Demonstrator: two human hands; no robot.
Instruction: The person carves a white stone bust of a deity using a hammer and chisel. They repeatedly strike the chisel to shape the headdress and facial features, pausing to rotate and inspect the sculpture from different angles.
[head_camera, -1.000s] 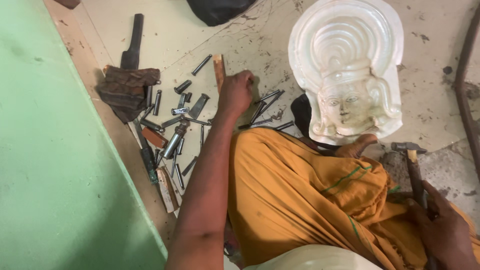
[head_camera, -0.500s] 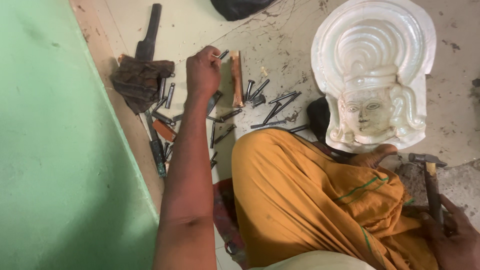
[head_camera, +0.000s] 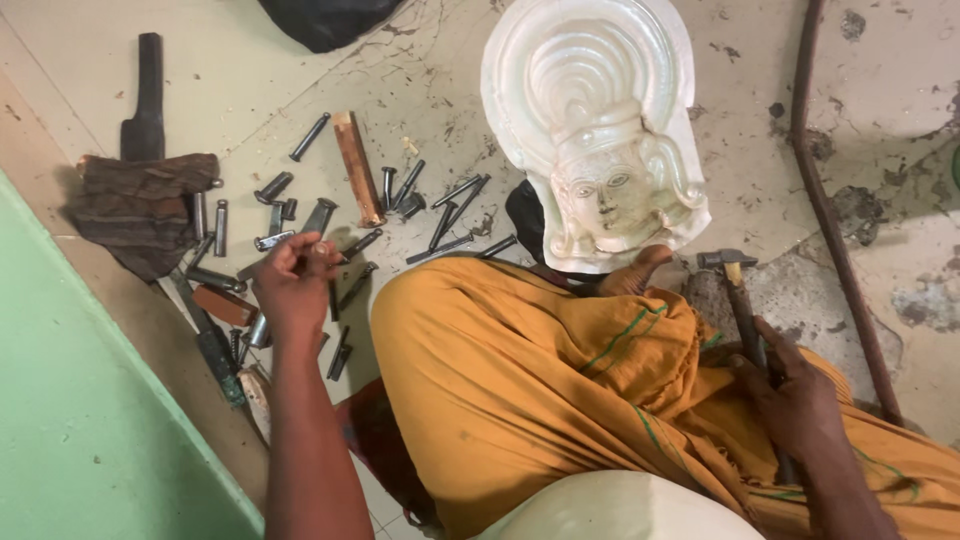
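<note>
While the person sits on the floor (head_camera: 250, 80) with an orange cloth (head_camera: 520, 380) over the legs, the left hand (head_camera: 295, 285) reaches out over a scatter of metal chisels (head_camera: 300, 215). Its fingers are drawn together, pinched on a thin dark punch (head_camera: 332, 298) that hangs down from the fingertips; how firm the grip is cannot be told. More chisels lie all around that hand, some just beside it, others farther out near a brown wooden block (head_camera: 357, 167) lying at a slant. To the left of the scatter sits a folded dark brown cloth (head_camera: 145, 205), and beyond it a flat black blade (head_camera: 147, 95) lies on the floor.

On the other side, the right hand (head_camera: 795, 395) is closed around the dark handle of a hammer (head_camera: 740, 295), whose metal head points away from the person and rests near the floor by the knee.

Ahead of the knees lies a pale carved relief (head_camera: 590, 110) of a face beneath a ringed, arched crown. A bare toe touches its lower edge. A long rusty rod (head_camera: 830, 220) runs along the floor to the right, well apart from both hands.
</note>
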